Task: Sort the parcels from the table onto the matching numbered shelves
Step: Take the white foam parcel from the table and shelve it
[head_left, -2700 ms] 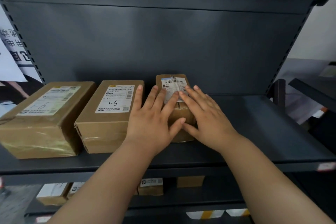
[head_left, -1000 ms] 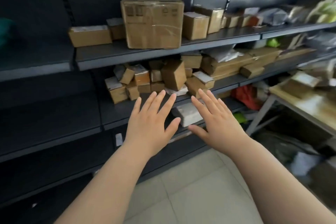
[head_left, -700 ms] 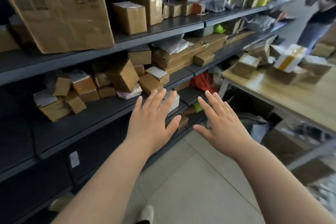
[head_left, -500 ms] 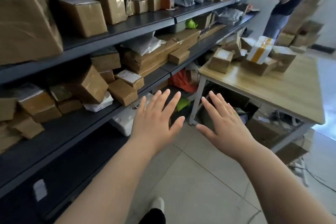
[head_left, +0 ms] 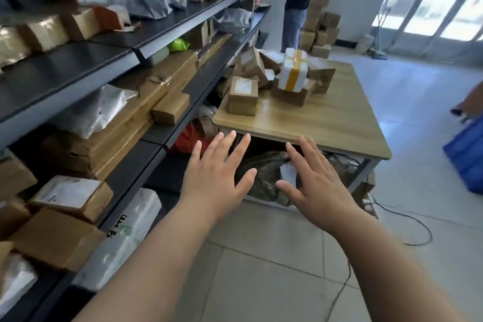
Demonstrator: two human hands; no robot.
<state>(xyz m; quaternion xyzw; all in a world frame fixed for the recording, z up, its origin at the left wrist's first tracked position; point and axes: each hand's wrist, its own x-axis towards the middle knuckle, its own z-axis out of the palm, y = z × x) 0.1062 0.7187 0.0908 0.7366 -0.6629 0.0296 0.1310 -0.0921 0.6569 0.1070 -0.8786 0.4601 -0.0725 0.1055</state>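
Head view: left hand (head_left: 217, 178) and right hand (head_left: 316, 185) both flat, fingers straight and spread, holding nothing, in the air just short of the near edge of the wooden table (head_left: 326, 123). The parcels (head_left: 243, 95) sit clustered at its far left corner beside the dark shelves (head_left: 167, 26): brown taped cardboard boxes with white labels, plus a white foam box (head_left: 292, 74) banded in yellow tape on top.

**Tan card against dark steel**

Brown cardboard parcels (head_left: 241, 95) with white labels, a pale honey wood-grain table top (head_left: 326, 117), dark grey metal shelves (head_left: 65, 65). A white foam box (head_left: 285, 74) wears a band of orange-yellow tape (head_left: 292, 80). Brightest: a lime-green plastic bag (head_left: 178, 44), a red plastic bag (head_left: 187, 138), a blue plastic crate (head_left: 467, 162). The square floor tiles (head_left: 274, 256) are pale grey
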